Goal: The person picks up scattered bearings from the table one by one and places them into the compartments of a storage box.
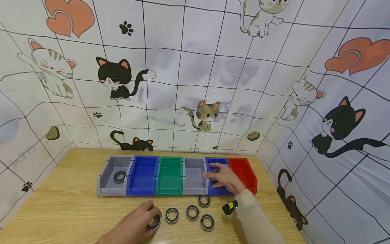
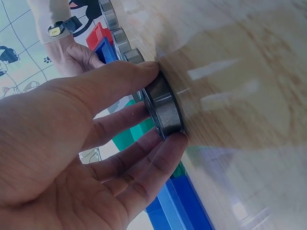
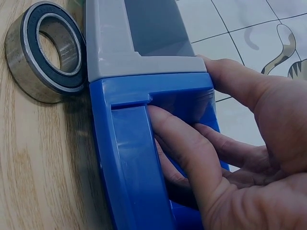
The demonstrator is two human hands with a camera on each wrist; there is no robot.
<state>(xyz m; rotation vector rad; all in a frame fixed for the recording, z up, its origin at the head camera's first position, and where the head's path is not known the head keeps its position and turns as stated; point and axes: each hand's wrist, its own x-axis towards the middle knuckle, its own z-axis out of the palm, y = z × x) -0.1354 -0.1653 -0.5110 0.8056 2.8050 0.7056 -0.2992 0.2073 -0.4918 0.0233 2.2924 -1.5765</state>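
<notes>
A silver-rimmed, black-sealed metal ring bearing (image 2: 165,110) is at the near side of the wooden tabletop (image 1: 76,203), in the grasp of the left hand (image 1: 140,218). In the head view the fingers cover its left part; the left wrist view shows the thumb on one side and a fingertip at the opposite edge. Whether it touches the wood is hard to tell. The left forearm is cut off by the bottom edge of the head view.

Just right of the held bearing, four matching bearings (image 1: 167,216) lie flat and apart from one another, the farthest close to the bin fronts.

Beyond them, the right hand (image 1: 225,177) reaches over the blue plastic bin (image 1: 220,191) second from the right, released, its fingers spread and loosely bent. Some fingertips are hidden inside, and the hand covers much of that bin's floor. One finger meets the divider beside the right-hand grey bin (image 1: 195,173). A black device with a yellow label (image 1: 230,206) sits at the cream sleeve (image 1: 256,217).

Another bearing (image 1: 116,177) rests in the leftmost grey bin (image 1: 111,191).
</notes>
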